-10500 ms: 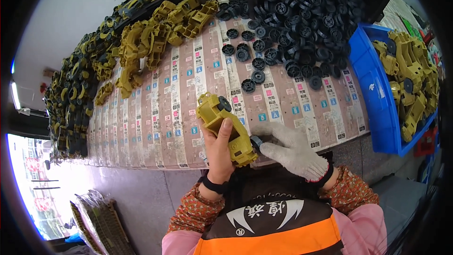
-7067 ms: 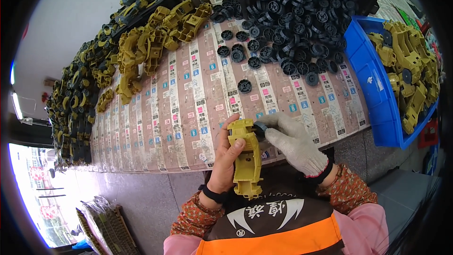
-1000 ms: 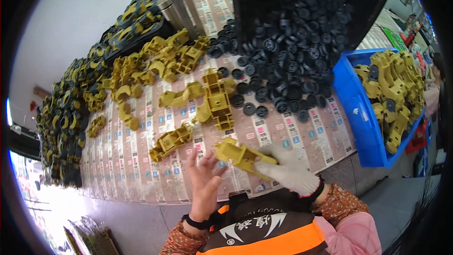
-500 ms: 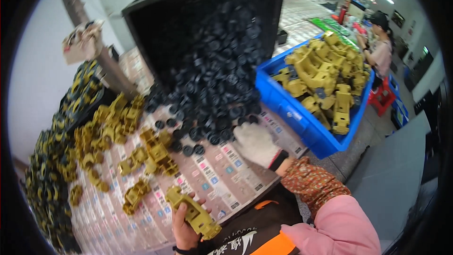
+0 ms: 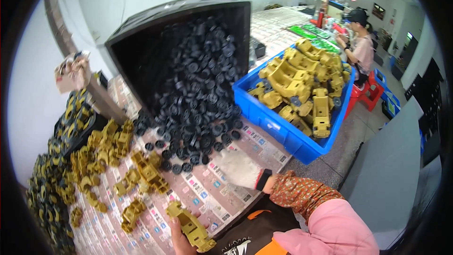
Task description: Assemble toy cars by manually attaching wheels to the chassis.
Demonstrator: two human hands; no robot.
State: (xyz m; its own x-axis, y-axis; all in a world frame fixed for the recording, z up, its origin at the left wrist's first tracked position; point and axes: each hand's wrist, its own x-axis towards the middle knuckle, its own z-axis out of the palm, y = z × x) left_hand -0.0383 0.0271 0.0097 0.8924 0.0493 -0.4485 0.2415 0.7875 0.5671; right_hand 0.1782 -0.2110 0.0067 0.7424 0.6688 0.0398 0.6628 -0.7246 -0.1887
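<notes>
My left hand (image 5: 177, 237) is closed round a mustard-yellow plastic toy car body (image 5: 192, 229) at the table's near edge, its hollow side partly showing. My right hand (image 5: 239, 167), in a white knitted glove, hovers at the near edge of a heap of black toy wheels (image 5: 203, 89). Its fingers are blurred, so whether they pinch a wheel does not show. The wheels spill from a black crate (image 5: 125, 47) tipped on its side. Several loose yellow car bodies (image 5: 148, 172) lie on the table left of the wheels.
On the right, a blue bin (image 5: 288, 141) is heaped with yellow car bodies, some with dark wheels. Yellow-and-black parts (image 5: 45, 193) pile up at far left, near a post (image 5: 106, 97). A person (image 5: 361, 49) sits at the back right on a red stool (image 5: 365, 95).
The view has shifted, and the bin and crate appear further left. My right hand has drawn slightly back from the wheels. The left hand still holds the car body, now turned somewhat.
</notes>
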